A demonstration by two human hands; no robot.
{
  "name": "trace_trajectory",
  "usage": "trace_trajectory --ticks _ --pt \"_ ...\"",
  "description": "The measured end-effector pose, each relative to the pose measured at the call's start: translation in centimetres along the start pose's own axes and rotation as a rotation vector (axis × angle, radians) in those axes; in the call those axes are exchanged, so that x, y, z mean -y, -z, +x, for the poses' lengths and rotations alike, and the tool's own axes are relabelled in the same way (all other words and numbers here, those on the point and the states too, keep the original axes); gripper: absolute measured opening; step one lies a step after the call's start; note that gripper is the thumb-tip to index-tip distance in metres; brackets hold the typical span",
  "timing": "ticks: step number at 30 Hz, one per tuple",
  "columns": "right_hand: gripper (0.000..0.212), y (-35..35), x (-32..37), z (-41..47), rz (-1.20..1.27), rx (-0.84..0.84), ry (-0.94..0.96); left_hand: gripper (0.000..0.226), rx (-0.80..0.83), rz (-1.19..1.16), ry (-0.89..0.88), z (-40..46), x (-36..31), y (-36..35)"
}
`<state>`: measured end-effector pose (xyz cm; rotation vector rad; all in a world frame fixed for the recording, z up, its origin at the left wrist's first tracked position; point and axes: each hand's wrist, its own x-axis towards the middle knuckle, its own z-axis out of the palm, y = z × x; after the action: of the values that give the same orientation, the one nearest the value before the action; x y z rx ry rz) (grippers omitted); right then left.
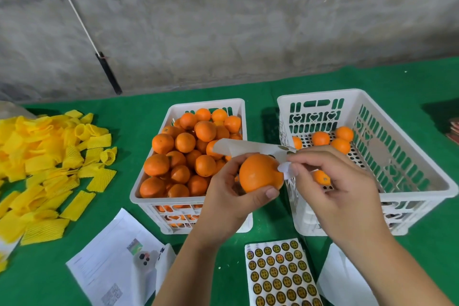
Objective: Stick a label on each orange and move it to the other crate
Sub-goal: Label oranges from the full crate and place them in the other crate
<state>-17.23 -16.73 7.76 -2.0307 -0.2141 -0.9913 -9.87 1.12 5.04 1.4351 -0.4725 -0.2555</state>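
My left hand grips an orange above the gap between two white crates. Behind the orange, the same hand also pinches a curled white backing strip that carries a few labels. My right hand pinches a small label against the orange's right side. The left crate is piled full of oranges. The right crate holds several oranges on its perforated floor. A full sheet of round gold-and-black labels lies on the green cloth near me.
A heap of yellow foam net sleeves covers the table's left side. Printed papers lie at the front left, and a white sheet at the front right. A grey concrete wall stands behind the table.
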Motion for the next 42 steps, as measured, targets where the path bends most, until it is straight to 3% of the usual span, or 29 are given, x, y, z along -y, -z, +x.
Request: trace_trajectory --ticks 3,9,13,16,20,27,34,38,42 --pt "0.018 -0.8 -0.2 -0.6 -0.082 0.057 0.105 0.073 -0.002 -0.038 0.009 0.1 -0.2 -0.2" --pt "0.021 -1.4 -0.2 -1.2 -0.047 0.079 0.075 0.074 0.036 -0.081 0.015 -0.2 0.0 -0.3" --pt "0.019 -0.8 0.0 -0.5 0.066 -0.138 -0.105 0.092 -0.009 0.008 0.051 -0.4 0.4 -0.3" --pt "0.015 -0.3 -0.7 0.2 -0.042 -0.228 -0.081 0.083 0.013 0.018 0.052 -0.5 0.7 -0.4" --pt "0.023 -1.1 -1.4 -0.7 -0.171 -0.071 0.040 0.080 0.025 -0.013 0.075 -0.4 0.7 -0.5" --pt "0.030 -2.0 -1.4 -1.8 -0.010 0.120 -0.083 0.069 0.023 -0.114 0.131 -0.2 1.1 -0.1" --pt "0.083 -3.2 -0.8 -3.3 -0.141 0.437 -0.172 0.070 -0.006 -0.107 0.135 0.0 2.0 0.5" --pt "0.080 -3.2 -1.0 -3.5 -0.257 0.413 -0.141 0.076 -0.057 -0.133 0.150 -0.2 2.7 0.6" --pt "0.077 -2.6 -1.0 -3.1 -0.201 0.385 -0.183 0.079 -0.064 -0.166 0.141 -0.3 2.5 0.7"
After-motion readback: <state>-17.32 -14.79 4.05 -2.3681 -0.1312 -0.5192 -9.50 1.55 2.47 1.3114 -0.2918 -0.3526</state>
